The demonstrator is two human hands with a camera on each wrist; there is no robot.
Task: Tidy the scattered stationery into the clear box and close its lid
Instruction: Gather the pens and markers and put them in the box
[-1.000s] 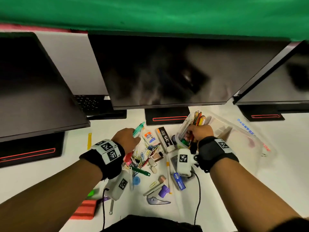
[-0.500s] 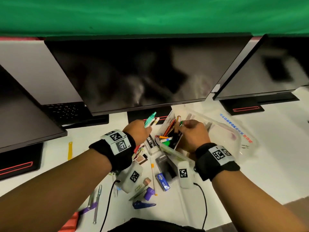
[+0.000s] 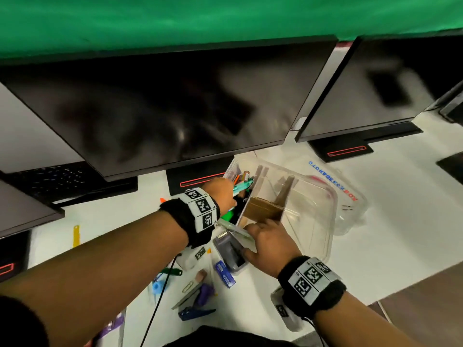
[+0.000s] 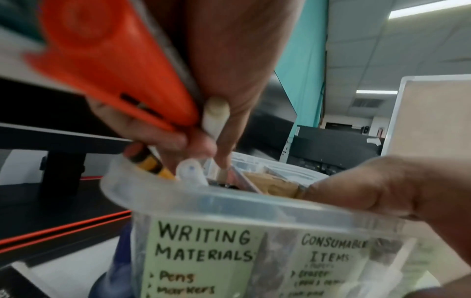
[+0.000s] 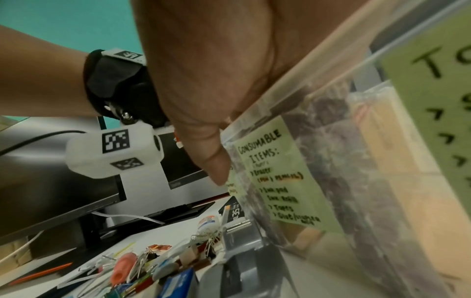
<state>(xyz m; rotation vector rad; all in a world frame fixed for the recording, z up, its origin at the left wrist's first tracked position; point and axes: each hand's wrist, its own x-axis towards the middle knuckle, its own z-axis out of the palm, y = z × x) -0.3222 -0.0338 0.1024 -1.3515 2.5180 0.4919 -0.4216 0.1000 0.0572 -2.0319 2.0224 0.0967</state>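
Two hands work at our clear box [image 3: 310, 221], which sits open before the middle monitor [image 3: 175, 103] with its lid [image 3: 350, 196] lying just behind. Our right hand [image 3: 271, 249] clamps the near rim, thumb curled down the labelled wall, while our left hand [image 3: 221, 194] grips a bundle of pens [image 3: 241, 187] and an orange tool [image 4: 109, 60] directly over the leftmost "Writing Materials" compartment. Their long axes point down into it, so we judge that a straight drop is next.

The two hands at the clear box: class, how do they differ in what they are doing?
The left hand holds pens and an orange tool over the clear box; the right hand carries nothing loose. The left reaches into the far-left compartment; the right grips the near rim. Both wear black wrist straps.
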